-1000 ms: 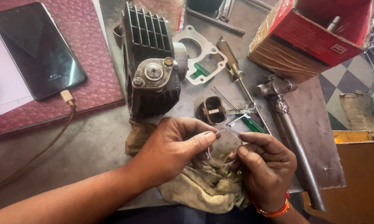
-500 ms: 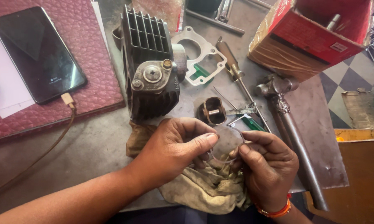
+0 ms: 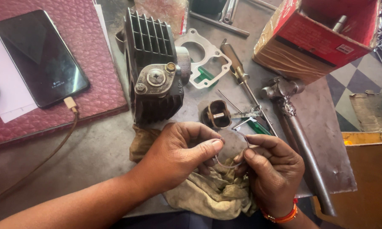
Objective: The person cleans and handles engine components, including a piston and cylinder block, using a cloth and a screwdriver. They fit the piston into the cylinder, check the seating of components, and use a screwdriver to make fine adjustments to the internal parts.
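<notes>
Low in the middle of the frame, the left hand [image 3: 174,163] and the right hand [image 3: 272,171] held a thin metal piston ring [image 3: 232,163] between them. The left thumb and forefinger were pinched shut on one end of the ring, and the right thumb and forefinger were pinched on the other, so the wire loop hung between the two sets of fingertips. Both hands were just above a dirty, crumpled rag [image 3: 208,193] lying on the grey workbench [image 3: 93,148].

Just above the hands a piston [image 3: 217,114] lay on its side. A finned engine cylinder [image 3: 155,72] stood at upper centre, with a pale gasket [image 3: 199,59] beside it to the right. A screwdriver [image 3: 239,74] and a hammer [image 3: 292,127] lay further right, under a red cardboard box [image 3: 322,38]. At upper left a black phone [image 3: 40,55] with a cable plugged in rested on a maroon folder [image 3: 102,91].
</notes>
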